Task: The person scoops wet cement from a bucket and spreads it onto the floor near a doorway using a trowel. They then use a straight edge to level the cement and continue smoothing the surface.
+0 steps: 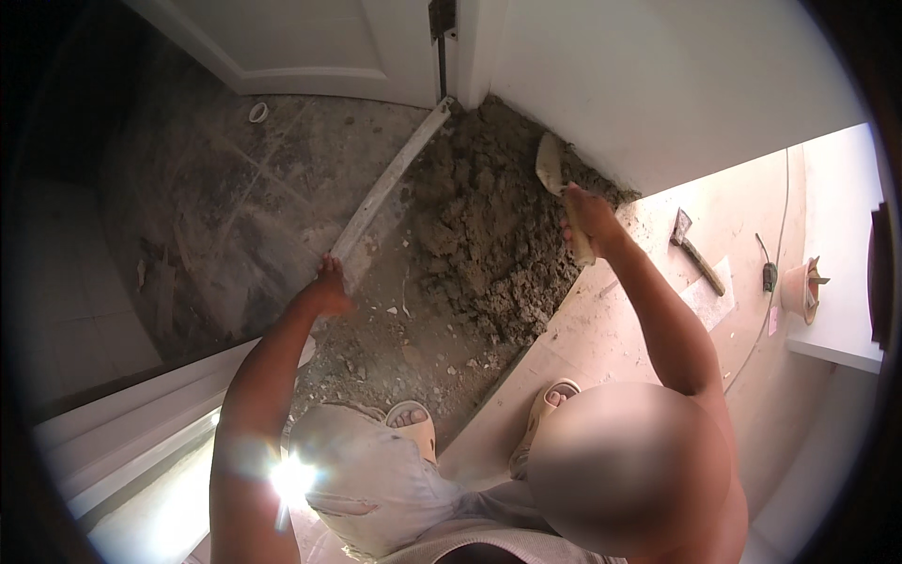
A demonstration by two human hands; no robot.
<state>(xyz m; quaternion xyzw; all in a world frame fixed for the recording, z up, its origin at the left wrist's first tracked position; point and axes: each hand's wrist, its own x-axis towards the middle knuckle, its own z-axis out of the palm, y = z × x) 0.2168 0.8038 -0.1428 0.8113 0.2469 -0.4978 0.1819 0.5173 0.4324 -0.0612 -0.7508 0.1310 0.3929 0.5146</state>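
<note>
My right hand (pixel 588 222) grips the handle of a trowel (pixel 550 162), whose blade lies against a heap of wet grey mortar (pixel 484 235) at the foot of the white wall. My left hand (pixel 324 289) holds the lower end of a long, pale straight strip (pixel 391 180), which runs along the mortar's left edge up to the door frame. Both my feet, in tan sandals (pixel 422 439), are below the mortar on either side.
A white door (pixel 319 47) stands above the dusty tiled floor, where a small white ring (pixel 258 113) lies. At right are a hatchet (pixel 697 256), a cable with a dark object (pixel 769 276), and a pink bucket (pixel 797 293) beside a white ledge (pixel 834 353).
</note>
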